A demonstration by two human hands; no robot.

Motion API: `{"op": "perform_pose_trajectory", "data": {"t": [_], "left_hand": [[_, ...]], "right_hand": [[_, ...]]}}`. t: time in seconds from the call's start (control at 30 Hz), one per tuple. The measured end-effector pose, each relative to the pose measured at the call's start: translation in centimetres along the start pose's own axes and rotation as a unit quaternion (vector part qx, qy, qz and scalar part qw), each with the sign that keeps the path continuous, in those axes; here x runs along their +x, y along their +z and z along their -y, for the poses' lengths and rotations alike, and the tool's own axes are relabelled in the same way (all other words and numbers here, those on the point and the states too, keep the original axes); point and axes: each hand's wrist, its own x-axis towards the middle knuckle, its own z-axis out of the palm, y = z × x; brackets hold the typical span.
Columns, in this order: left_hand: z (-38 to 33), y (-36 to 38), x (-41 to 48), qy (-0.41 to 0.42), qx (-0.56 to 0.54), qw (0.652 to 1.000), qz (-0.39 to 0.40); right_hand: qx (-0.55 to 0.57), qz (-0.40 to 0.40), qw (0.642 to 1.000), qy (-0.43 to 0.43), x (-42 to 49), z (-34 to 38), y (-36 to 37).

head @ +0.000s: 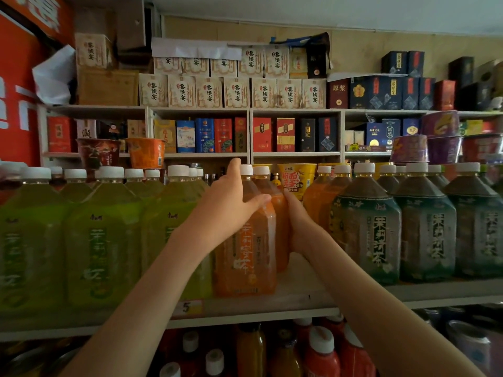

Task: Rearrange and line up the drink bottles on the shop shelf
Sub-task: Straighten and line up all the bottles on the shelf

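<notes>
On the shelf (299,297), between green bottles (103,240) on the left and dark bottles (367,227) on the right, stand a near orange bottle (245,254) and a far orange bottle (281,213). Both are capped and full. I judge them heavy, stiff and slick, best held at the shoulder. My left grip (231,202) clasps the near one's shoulder. My right grip (299,221) clasps the far one's side, fingers hidden.

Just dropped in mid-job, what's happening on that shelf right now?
A person is working in the row between the green bottles and the dark tea bottles. The left hand holds the front orange bottle at its shoulder, thumb across it. The right hand clasps the side of the rear orange bottle. Both stand upright on the shelf, with a gap to their right.
</notes>
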Motion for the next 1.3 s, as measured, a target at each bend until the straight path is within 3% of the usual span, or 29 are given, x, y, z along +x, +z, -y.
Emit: {"op": "perform_pose_trajectory", "data": {"t": [0.2,0.4,0.87,1.07,1.2,1.3], "left_hand": [[-0.4,0.1,-0.7,-0.001,-0.001,1.0,-0.006],[-0.7,0.0,-0.3,-0.008,0.009,1.0,0.0],[-0.2,0.6,-0.3,0.003,0.006,1.0,-0.007],[-0.2,1.3,-0.4,-0.021,0.018,1.0,0.004],[-1.6,1.8,-1.1,-0.033,0.039,0.997,-0.05],[-3.6,2.0,-1.2,0.026,0.045,0.991,-0.121]], "right_hand": [[0.013,0.004,1.0,-0.017,1.0,-0.5,0.1],[0.007,0.063,0.998,-0.006,1.6,-0.6,1.2],[-0.023,0.084,0.996,-0.008,2.2,-0.7,1.9],[-0.114,0.035,0.992,-0.028,-0.6,1.6,1.8],[-0.28,-0.046,0.938,-0.198,-5.1,5.4,0.8],[-0.405,-0.115,0.827,-0.372,-8.2,8.2,-1.3]]}}
